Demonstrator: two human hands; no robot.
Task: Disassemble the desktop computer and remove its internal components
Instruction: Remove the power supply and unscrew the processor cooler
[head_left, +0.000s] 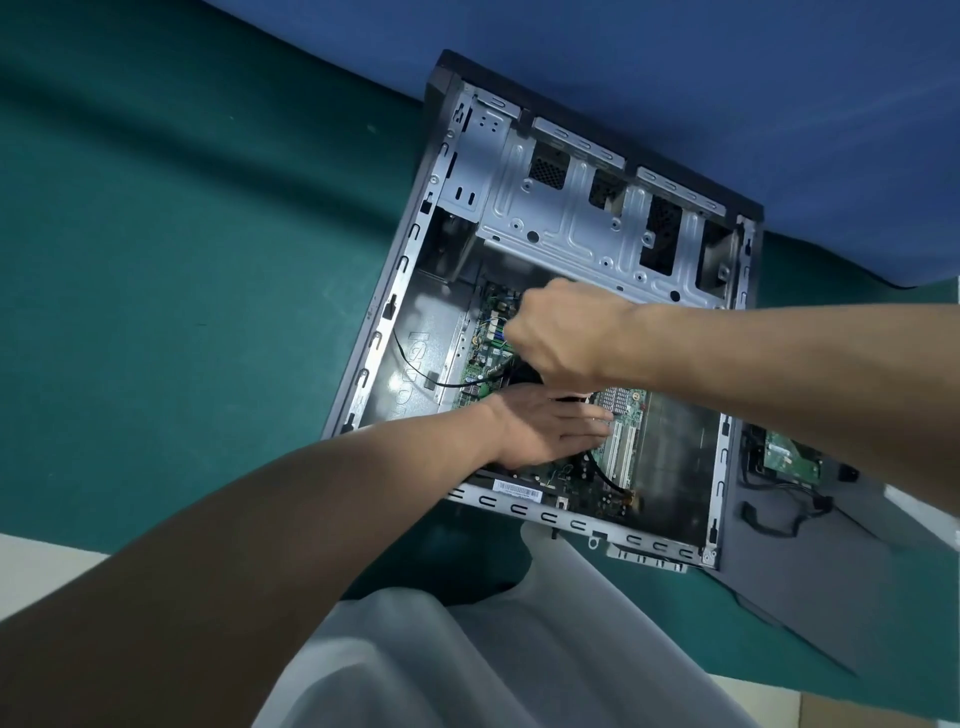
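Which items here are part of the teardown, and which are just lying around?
In the job: computer case, motherboard, left hand flat on it, right hand gripping a black object.
Lying about: side panel, green board and black cables on it, blue cloth.

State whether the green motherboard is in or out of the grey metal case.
In: green motherboard lies inside the open grey metal case, left hand flat on it.
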